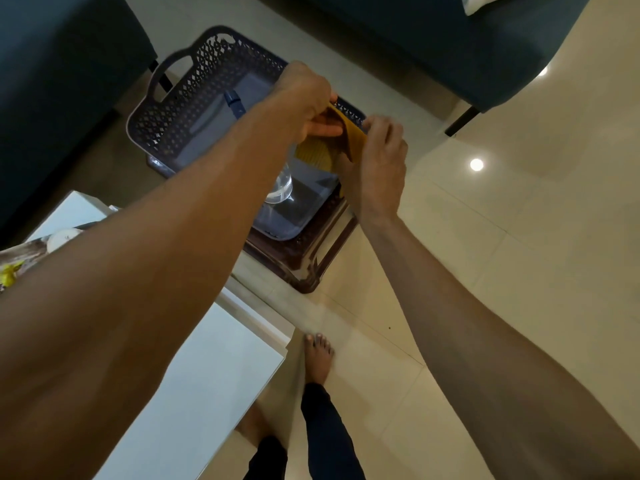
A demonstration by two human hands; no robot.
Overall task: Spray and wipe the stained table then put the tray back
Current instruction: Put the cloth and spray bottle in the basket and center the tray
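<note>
Both hands over the dark perforated plastic tray (180, 109), which sits on a brown stool (311, 261) off the far corner of the white table (207, 375). Left hand (304, 98) and right hand (377, 150) each pinch the yellow ribbed cloth (315, 152), stretched between them above the tray's near end. Likely folding or opening it before the wipe. Blue-capped clear spray bottle (235, 102) lies inside the tray, under the left forearm. Suggest: fold to a flat pad, keep one hand free for the bottle, don't drop the cloth back in the tray. Table stain isn't visible from here.
</note>
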